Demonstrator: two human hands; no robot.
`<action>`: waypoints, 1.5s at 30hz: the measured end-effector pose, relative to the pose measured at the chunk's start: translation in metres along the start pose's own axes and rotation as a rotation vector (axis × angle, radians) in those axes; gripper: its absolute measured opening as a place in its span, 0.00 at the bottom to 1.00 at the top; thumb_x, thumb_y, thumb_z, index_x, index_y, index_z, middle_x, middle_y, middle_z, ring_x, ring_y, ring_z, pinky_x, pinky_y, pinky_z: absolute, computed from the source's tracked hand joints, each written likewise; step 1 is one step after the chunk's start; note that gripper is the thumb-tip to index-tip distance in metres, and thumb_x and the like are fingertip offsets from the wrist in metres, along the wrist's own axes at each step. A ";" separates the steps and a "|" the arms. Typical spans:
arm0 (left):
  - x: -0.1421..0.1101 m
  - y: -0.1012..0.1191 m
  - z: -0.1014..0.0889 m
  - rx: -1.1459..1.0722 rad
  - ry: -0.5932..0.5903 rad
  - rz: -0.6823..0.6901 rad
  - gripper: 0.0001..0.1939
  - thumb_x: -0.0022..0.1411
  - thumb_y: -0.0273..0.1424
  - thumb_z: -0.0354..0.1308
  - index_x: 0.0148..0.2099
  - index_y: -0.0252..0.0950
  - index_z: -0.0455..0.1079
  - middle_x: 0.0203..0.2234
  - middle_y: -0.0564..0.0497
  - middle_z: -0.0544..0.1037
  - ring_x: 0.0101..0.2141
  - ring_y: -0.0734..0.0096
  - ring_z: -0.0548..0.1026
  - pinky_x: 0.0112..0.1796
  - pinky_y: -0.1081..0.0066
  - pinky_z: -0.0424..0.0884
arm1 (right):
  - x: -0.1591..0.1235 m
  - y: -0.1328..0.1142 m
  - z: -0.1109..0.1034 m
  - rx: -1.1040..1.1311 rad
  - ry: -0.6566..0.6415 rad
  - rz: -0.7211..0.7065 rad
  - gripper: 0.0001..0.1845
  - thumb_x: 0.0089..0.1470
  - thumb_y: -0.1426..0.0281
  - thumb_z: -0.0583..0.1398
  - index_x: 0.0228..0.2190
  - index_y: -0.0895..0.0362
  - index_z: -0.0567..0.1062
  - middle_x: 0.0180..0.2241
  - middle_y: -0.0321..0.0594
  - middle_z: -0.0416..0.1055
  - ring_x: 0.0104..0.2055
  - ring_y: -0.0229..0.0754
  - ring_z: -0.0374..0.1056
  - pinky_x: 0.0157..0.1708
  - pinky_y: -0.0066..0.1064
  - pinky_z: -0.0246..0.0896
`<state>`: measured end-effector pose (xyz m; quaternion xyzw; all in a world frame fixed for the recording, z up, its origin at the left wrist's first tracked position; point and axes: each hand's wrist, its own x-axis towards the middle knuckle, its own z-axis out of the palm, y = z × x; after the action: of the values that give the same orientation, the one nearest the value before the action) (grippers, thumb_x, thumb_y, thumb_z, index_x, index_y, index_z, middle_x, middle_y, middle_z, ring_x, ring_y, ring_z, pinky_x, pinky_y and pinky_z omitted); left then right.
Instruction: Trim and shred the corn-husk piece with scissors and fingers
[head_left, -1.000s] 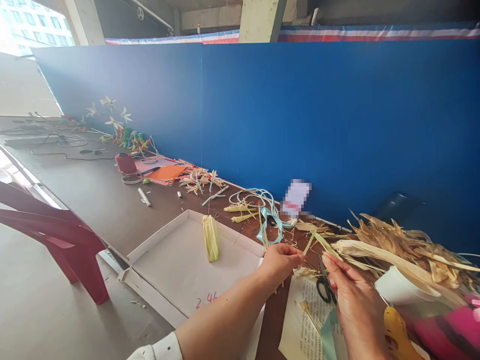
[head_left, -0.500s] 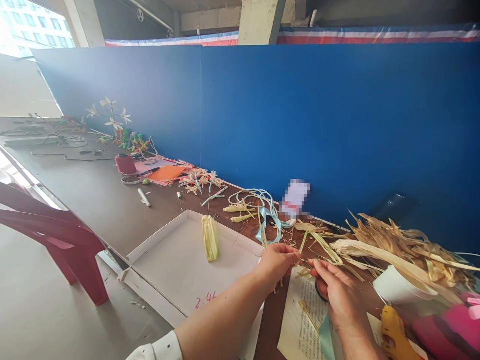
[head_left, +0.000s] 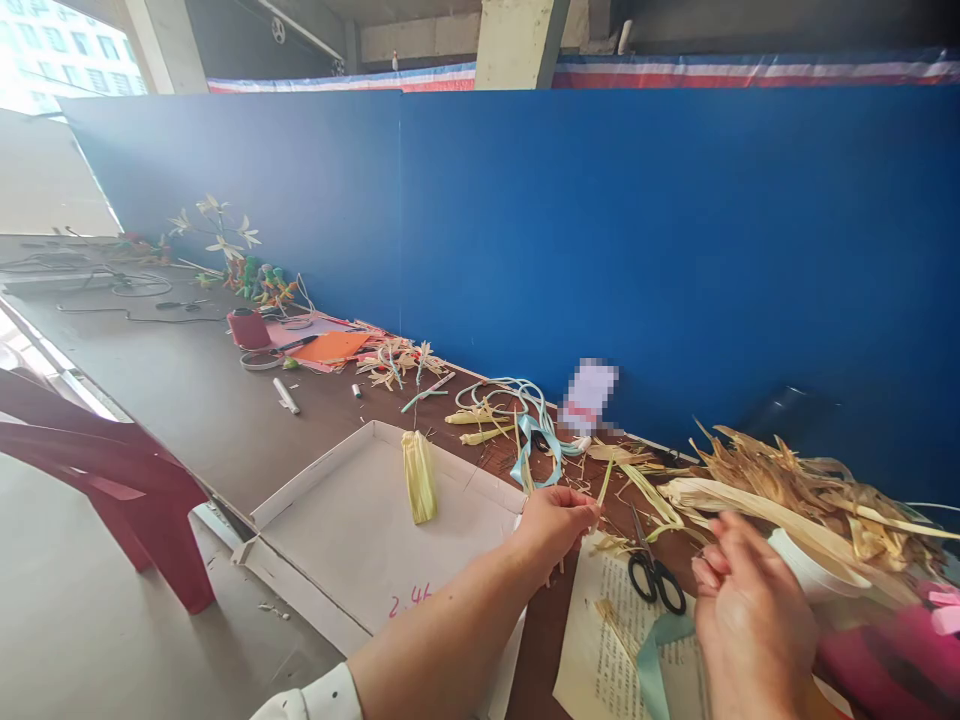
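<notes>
My left hand is closed in a pinch on a thin green-yellow leaf strip that stands up from its fingertips, just right of a white cardboard tray. My right hand hovers lower right with its fingers curled loosely; I see nothing in it. Black-handled scissors lie between the two hands on a printed paper sheet. A light blue ribbon piece lies on that sheet beside my right hand.
A folded yellow leaf bundle lies in the tray. Dried husks pile up at the right, by a white cup. Blue ribbon loops, paper flowers and craft scraps line the blue partition. A red plastic chair stands left.
My right hand has let go near the left fingertips and drawn back to the right, uncovering the scissors. My left hand keeps its pinch in the same spot.
</notes>
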<state>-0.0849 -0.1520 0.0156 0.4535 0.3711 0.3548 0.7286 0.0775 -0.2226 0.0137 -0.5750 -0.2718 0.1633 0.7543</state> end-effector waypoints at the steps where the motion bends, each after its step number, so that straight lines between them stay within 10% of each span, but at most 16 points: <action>1: -0.001 0.000 0.000 0.001 0.000 0.001 0.08 0.51 0.33 0.61 0.29 0.32 0.69 0.16 0.58 0.64 0.18 0.83 0.57 0.22 0.78 0.56 | -0.002 -0.003 0.003 0.059 0.045 0.009 0.24 0.41 0.63 0.67 0.44 0.50 0.75 0.39 0.36 0.69 0.25 0.30 0.58 0.20 0.24 0.51; 26: 0.002 -0.006 -0.001 0.098 0.002 -0.035 0.15 0.50 0.40 0.65 0.34 0.32 0.74 0.20 0.55 0.70 0.19 0.82 0.61 0.23 0.78 0.61 | -0.027 -0.019 0.027 0.035 -0.058 0.117 0.17 0.39 0.60 0.71 0.22 0.59 0.74 0.19 0.33 0.69 0.14 0.26 0.51 0.11 0.21 0.40; 38: 0.002 -0.007 0.000 0.107 0.002 -0.016 0.13 0.51 0.38 0.64 0.34 0.33 0.75 0.22 0.53 0.73 0.20 0.82 0.61 0.23 0.78 0.61 | -0.020 -0.010 0.020 0.079 -0.227 0.224 0.24 0.43 0.63 0.69 0.44 0.53 0.78 0.49 0.43 0.74 0.24 0.26 0.61 0.17 0.15 0.56; 45: 0.003 -0.009 0.000 0.109 -0.007 0.001 0.14 0.51 0.38 0.64 0.34 0.32 0.75 0.22 0.53 0.73 0.20 0.82 0.61 0.22 0.78 0.61 | -0.022 -0.013 0.022 0.094 -0.178 0.218 0.19 0.37 0.64 0.72 0.34 0.56 0.79 0.40 0.42 0.77 0.20 0.26 0.60 0.14 0.17 0.53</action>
<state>-0.0817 -0.1520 0.0067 0.4941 0.3871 0.3328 0.7038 0.0463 -0.2213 0.0255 -0.5484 -0.2656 0.3070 0.7311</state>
